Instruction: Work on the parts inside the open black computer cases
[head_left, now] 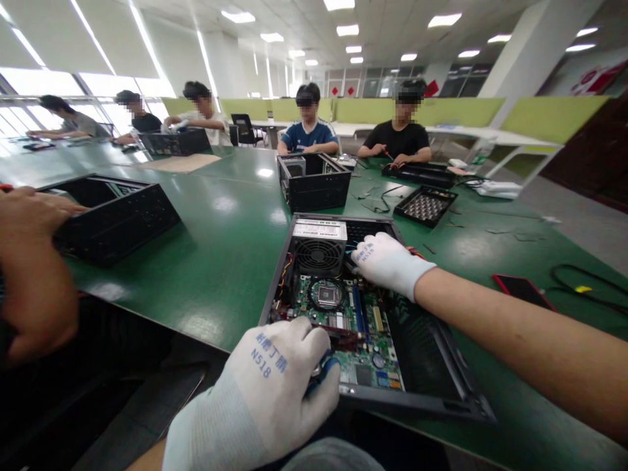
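An opened black computer case (pixel 444 399) lies on the table in front of me, its inside facing up. In it are a green motherboard (pixel 363 376) with a bare processor socket (pixel 328 294) and a power supply (pixel 318 254) with a round fan grille. Over the near left corner of the case, my left hand (pixel 279 379), in a white glove, has its fingers curled towards the thumb; what lies between them is mostly hidden. My right hand (pixel 385 261), gloved too, reaches in beside the power supply with closed fingers. A dark part and thin cables show next to its fingertips.
Another black case (pixel 314 186) stands just beyond mine, with a shallow black tray (pixel 426 206) to its right. At right lie a red-edged phone (pixel 523 291) and black cables (pixel 589 291). A co-worker's arm (pixel 29 255) and case (pixel 118 219) are at left. Several people sit opposite.
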Action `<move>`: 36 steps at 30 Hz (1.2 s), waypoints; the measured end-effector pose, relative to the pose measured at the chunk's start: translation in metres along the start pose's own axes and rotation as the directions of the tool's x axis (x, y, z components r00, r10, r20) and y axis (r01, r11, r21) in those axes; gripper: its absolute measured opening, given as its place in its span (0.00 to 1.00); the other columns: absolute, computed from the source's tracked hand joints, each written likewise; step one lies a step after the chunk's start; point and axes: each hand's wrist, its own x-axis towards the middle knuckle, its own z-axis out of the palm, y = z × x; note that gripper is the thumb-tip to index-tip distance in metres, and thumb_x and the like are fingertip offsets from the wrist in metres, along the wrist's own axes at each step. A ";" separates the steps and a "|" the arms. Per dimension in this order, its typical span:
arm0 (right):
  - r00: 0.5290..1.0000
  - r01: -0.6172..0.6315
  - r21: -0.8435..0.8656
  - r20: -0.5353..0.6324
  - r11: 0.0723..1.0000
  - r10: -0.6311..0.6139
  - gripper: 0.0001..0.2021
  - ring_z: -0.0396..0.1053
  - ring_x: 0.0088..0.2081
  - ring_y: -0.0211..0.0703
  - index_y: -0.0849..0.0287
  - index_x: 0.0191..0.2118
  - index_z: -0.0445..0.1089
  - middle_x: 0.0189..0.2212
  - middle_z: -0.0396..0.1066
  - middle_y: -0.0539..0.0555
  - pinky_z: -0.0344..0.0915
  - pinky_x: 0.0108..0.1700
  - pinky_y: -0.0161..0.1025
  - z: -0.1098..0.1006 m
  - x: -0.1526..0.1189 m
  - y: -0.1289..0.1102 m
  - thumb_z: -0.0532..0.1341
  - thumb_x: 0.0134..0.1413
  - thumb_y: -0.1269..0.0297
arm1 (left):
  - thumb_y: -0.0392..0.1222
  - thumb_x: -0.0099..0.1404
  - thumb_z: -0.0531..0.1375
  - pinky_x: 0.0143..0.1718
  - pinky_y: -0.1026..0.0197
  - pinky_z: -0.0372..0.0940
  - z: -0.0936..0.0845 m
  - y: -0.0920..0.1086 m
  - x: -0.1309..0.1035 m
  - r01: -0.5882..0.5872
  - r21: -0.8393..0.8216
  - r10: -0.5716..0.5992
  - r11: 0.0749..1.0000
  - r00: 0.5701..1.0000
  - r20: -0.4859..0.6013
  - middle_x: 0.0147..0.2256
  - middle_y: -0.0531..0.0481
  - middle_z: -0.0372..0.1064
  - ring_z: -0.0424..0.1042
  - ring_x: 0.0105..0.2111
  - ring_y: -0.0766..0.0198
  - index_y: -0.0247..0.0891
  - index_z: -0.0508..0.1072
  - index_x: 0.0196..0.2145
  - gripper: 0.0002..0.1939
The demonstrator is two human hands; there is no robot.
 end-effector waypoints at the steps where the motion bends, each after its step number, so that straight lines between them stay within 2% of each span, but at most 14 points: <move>1: 1.000 0.013 -0.004 -0.009 1.000 -0.013 0.14 0.75 0.48 0.56 0.64 0.43 0.80 0.43 0.80 0.65 0.62 0.45 0.46 0.001 -0.002 0.001 0.62 0.65 0.59 | 0.46 0.72 0.54 0.32 0.53 0.63 0.000 0.000 0.000 0.001 -0.002 -0.001 1.000 1.000 0.003 0.34 0.51 0.70 0.72 0.32 0.56 0.44 0.67 0.35 0.08; 5: 0.985 0.031 -0.011 -0.169 0.999 -0.032 0.19 0.71 0.49 0.58 0.63 0.44 0.77 0.43 0.77 0.64 0.59 0.47 0.47 0.002 -0.020 0.004 0.62 0.66 0.50 | 0.46 0.71 0.56 0.32 0.53 0.64 -0.003 0.001 0.001 -0.006 -0.012 0.006 1.000 1.000 -0.007 0.34 0.51 0.70 0.72 0.33 0.55 0.44 0.67 0.36 0.06; 8: 0.939 -0.009 0.060 -0.342 0.998 0.029 0.21 0.70 0.46 0.56 0.61 0.41 0.76 0.40 0.76 0.63 0.58 0.46 0.47 0.004 -0.041 0.008 0.58 0.68 0.47 | 0.44 0.71 0.55 0.35 0.53 0.68 -0.007 0.002 0.000 -0.031 -0.033 0.030 0.999 0.999 -0.024 0.35 0.50 0.71 0.73 0.35 0.55 0.43 0.68 0.39 0.04; 11: 0.884 -0.046 0.182 -0.450 0.982 0.124 0.22 0.69 0.47 0.57 0.60 0.41 0.75 0.42 0.76 0.62 0.59 0.48 0.47 0.008 -0.060 0.009 0.56 0.69 0.45 | 0.42 0.73 0.54 0.39 0.52 0.72 -0.012 0.001 -0.002 -0.068 0.015 0.068 0.998 0.997 -0.046 0.39 0.46 0.73 0.75 0.38 0.54 0.42 0.70 0.43 0.06; 13: 0.832 -0.060 0.272 -0.517 0.960 0.198 0.21 0.68 0.51 0.59 0.61 0.43 0.76 0.46 0.75 0.63 0.60 0.52 0.50 0.011 -0.070 0.007 0.58 0.68 0.45 | 0.41 0.74 0.53 0.44 0.49 0.74 -0.017 -0.001 -0.003 -0.173 0.126 0.179 0.977 0.983 -0.041 0.45 0.42 0.75 0.77 0.43 0.51 0.41 0.71 0.45 0.08; 15: 0.772 -0.048 0.379 -0.573 0.924 0.275 0.20 0.68 0.53 0.61 0.61 0.45 0.76 0.49 0.75 0.64 0.61 0.55 0.52 0.010 -0.075 0.004 0.59 0.67 0.46 | 0.37 0.75 0.52 0.50 0.45 0.73 -0.021 -0.004 0.002 -0.317 0.242 0.324 0.917 0.946 0.011 0.53 0.38 0.73 0.76 0.50 0.46 0.40 0.72 0.47 0.09; 16: 0.741 -0.029 0.439 -0.593 0.898 0.314 0.20 0.68 0.54 0.61 0.61 0.45 0.76 0.50 0.75 0.64 0.61 0.55 0.52 0.009 -0.076 0.002 0.59 0.67 0.47 | 0.36 0.75 0.52 0.52 0.44 0.72 -0.022 -0.005 0.008 -0.353 0.266 0.356 0.897 0.934 0.041 0.55 0.38 0.72 0.75 0.53 0.45 0.40 0.72 0.48 0.10; 18: 0.688 0.022 0.548 -0.615 0.836 0.385 0.18 0.70 0.53 0.59 0.60 0.44 0.75 0.49 0.75 0.63 0.63 0.56 0.52 0.004 -0.076 0.000 0.59 0.67 0.49 | 0.40 0.76 0.53 0.54 0.44 0.71 -0.021 -0.007 0.027 -0.302 0.240 0.291 0.923 0.953 0.082 0.55 0.37 0.72 0.75 0.53 0.46 0.39 0.70 0.52 0.11; 20: 0.649 0.063 0.618 -0.622 0.784 0.438 0.16 0.71 0.51 0.58 0.59 0.44 0.75 0.47 0.76 0.63 0.65 0.55 0.52 -0.002 -0.074 -0.001 0.60 0.67 0.50 | 0.46 0.76 0.55 0.54 0.46 0.72 -0.017 -0.009 0.054 -0.156 0.180 0.133 0.971 0.982 0.135 0.51 0.38 0.73 0.76 0.50 0.48 0.35 0.68 0.56 0.17; 22: 0.623 0.089 0.644 -0.631 0.759 0.462 0.15 0.71 0.51 0.57 0.60 0.43 0.75 0.47 0.76 0.63 0.65 0.55 0.52 -0.005 -0.072 -0.002 0.61 0.66 0.51 | 0.47 0.74 0.57 0.55 0.46 0.71 -0.008 -0.013 0.083 -0.087 0.183 0.045 0.979 0.975 0.219 0.50 0.37 0.74 0.76 0.50 0.48 0.32 0.68 0.56 0.19; 25: 0.614 0.125 0.664 -0.635 0.737 0.468 0.14 0.71 0.50 0.57 0.60 0.42 0.75 0.46 0.76 0.63 0.65 0.55 0.51 -0.004 -0.070 -0.004 0.61 0.66 0.53 | 0.46 0.71 0.59 0.55 0.50 0.71 0.007 -0.023 0.123 -0.071 0.276 -0.039 0.959 0.927 0.372 0.50 0.36 0.76 0.77 0.52 0.47 0.31 0.69 0.55 0.20; 28: 0.626 0.151 0.688 -0.622 0.710 0.470 0.13 0.71 0.50 0.56 0.59 0.42 0.74 0.46 0.76 0.62 0.66 0.54 0.50 0.002 -0.070 -0.005 0.61 0.66 0.54 | 0.44 0.65 0.64 0.55 0.54 0.71 0.025 -0.035 0.152 -0.094 0.329 -0.078 0.940 0.877 0.475 0.52 0.35 0.76 0.78 0.52 0.47 0.32 0.71 0.55 0.23; 32: 0.650 0.168 0.689 -0.615 0.705 0.446 0.13 0.70 0.50 0.56 0.59 0.42 0.74 0.47 0.76 0.62 0.65 0.54 0.51 0.008 -0.069 -0.003 0.61 0.65 0.53 | 0.40 0.55 0.70 0.55 0.53 0.71 0.049 -0.046 0.174 -0.134 0.334 -0.075 0.933 0.836 0.544 0.52 0.36 0.78 0.78 0.52 0.45 0.33 0.74 0.53 0.28; 36: 0.666 0.187 0.691 -0.612 0.698 0.426 0.14 0.70 0.51 0.56 0.59 0.42 0.75 0.47 0.76 0.61 0.64 0.56 0.51 0.010 -0.067 -0.002 0.62 0.65 0.52 | 0.42 0.55 0.71 0.58 0.53 0.69 0.067 -0.053 0.183 -0.168 0.326 -0.050 0.930 0.822 0.567 0.52 0.38 0.78 0.76 0.54 0.46 0.35 0.76 0.53 0.28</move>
